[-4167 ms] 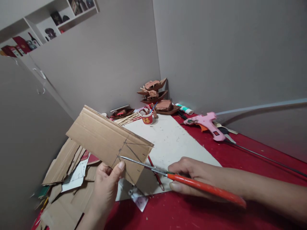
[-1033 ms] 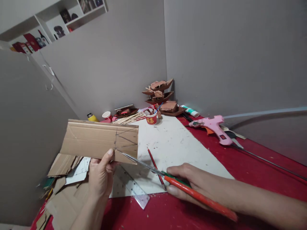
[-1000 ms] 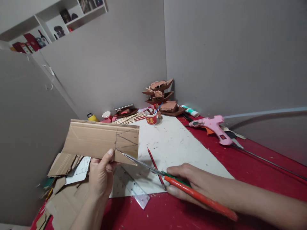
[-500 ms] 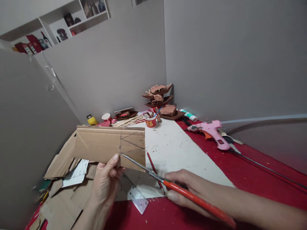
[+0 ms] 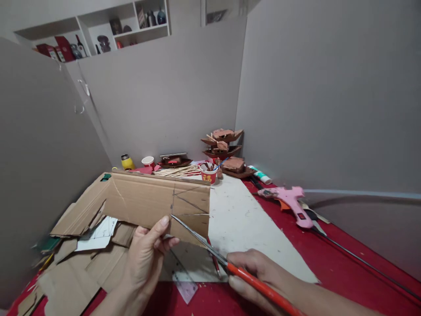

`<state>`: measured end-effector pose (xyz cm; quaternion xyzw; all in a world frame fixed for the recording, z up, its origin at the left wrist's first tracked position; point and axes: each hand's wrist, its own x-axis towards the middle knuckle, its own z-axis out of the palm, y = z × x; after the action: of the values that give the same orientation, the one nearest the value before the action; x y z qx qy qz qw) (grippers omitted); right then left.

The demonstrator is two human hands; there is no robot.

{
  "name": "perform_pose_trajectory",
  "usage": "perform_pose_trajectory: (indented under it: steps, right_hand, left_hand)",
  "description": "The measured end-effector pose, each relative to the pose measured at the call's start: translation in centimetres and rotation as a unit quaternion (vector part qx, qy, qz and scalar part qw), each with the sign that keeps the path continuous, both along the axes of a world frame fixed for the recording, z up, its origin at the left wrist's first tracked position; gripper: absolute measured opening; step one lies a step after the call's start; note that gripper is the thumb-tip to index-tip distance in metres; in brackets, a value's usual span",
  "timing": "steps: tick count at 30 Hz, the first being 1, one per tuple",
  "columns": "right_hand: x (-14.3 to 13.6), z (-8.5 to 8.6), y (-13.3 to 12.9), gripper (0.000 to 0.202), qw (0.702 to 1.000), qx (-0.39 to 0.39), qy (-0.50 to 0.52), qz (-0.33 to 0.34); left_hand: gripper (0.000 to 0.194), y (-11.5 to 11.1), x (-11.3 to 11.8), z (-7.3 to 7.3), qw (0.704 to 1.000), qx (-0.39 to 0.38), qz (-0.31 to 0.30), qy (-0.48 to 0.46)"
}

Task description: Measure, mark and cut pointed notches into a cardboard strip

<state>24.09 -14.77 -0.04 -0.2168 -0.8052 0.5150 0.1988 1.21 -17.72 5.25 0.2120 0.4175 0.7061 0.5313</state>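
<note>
My left hand (image 5: 149, 248) pinches the lower edge of a folded brown cardboard piece (image 5: 141, 197), thumb on the near face. Pencil lines and triangles mark the cardboard's right end. My right hand (image 5: 255, 270) is closed around the red handles of a pair of scissors (image 5: 202, 240). The blade lies over the lower right part of the cardboard, its tip close to my left thumb. How far the blades are apart I cannot tell. Below the cardboard lie a red pencil (image 5: 215, 265), partly hidden by the scissors, and a clear ruler (image 5: 185, 287).
Cardboard scraps (image 5: 70, 276) and a white paper template (image 5: 98, 235) lie at the left. A pink glue gun (image 5: 291, 199) with a cord rests at right. Behind are brown model boats (image 5: 223, 142), sticks (image 5: 177, 171), a red paper cup (image 5: 208, 174) and a yellow jar (image 5: 126, 163).
My view has tilted and shifted, so the background sits further right and lower. The cardboard and both hands appear slightly lower, with the same hold and scissors position.
</note>
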Motion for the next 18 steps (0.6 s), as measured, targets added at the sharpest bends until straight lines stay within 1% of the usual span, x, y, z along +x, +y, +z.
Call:
perform_pose_trajectory:
  steps: [4, 8, 9, 13, 18]
  right_hand:
    - [0.2, -0.4, 0.0, 0.047, 1.0, 0.009, -0.005, -0.003]
    - [0.1, -0.6, 0.0, 0.042, 0.998, 0.05, -0.014, -0.02]
    - [0.1, -0.6, 0.1, 0.041, 0.998, 0.059, -0.012, -0.023]
    - [0.0, -1.0, 0.1, 0.038, 0.997, 0.069, -0.02, -0.03]
    - [-0.1, -1.3, -0.3, 0.033, 0.99, 0.102, -0.06, -0.078]
  left_hand:
    - [0.05, -0.1, 0.0, 0.1, 1.0, 0.004, -0.004, -0.011]
    - [0.037, -0.4, -0.1, 0.1, 1.0, 0.005, -0.002, -0.02]
    - [0.036, -0.4, -0.1, 0.1, 1.0, 0.005, -0.003, -0.022]
    - [0.044, -0.7, 0.1, 0.2, 1.0, 0.001, 0.003, -0.029]
    - [0.047, -0.9, 0.3, 0.0, 0.997, -0.033, 0.038, -0.063]
